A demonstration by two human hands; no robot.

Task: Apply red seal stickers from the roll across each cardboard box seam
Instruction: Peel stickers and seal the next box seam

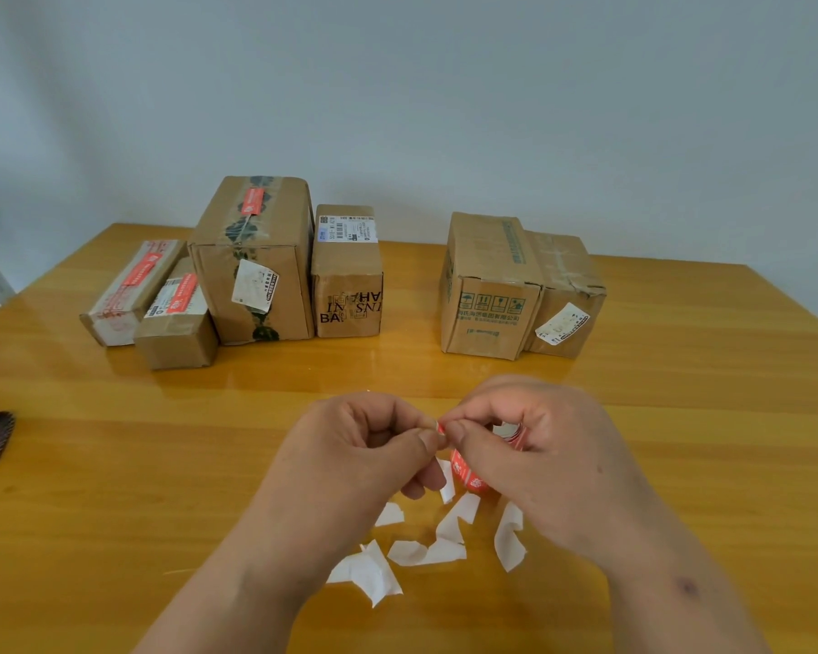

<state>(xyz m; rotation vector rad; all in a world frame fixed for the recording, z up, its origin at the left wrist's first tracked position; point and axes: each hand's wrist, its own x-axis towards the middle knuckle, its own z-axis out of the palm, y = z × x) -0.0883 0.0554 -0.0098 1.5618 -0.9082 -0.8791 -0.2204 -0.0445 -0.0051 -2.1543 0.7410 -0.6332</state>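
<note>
beyond both hands, across the wooden table (681, 417), six cardboard boxes stand in two groups near the wall. up and to the left of the hands are the tall taped box (256, 257), the flat box (128, 290) and the small box (175, 318), each already wearing a red seal across its top, and the box with the shipping label (348, 271), which shows no red seal. up and to the right sit the printed box (489, 285) and the worn box (567, 295) touching it, also unsealed as far as i can see.

close to the body, the left hand (374, 446) and right hand (534, 450) meet fingertip to fingertip. the right hand curls round the red sticker roll (511, 434), mostly hidden in its grip, while both thumbs and forefingers pinch the red sticker strip (466, 469), which hangs downward toward the body. the left hand also seems to hold a white backing tail. torn backing paper scraps (426, 545) lie just below the hands.

my read: a sticker is being peeled free. the nearest unsealed box lies straight ahead and slightly left, nearer the left hand, its long axis running away from the body, so the sticker should likely go across that.
</note>
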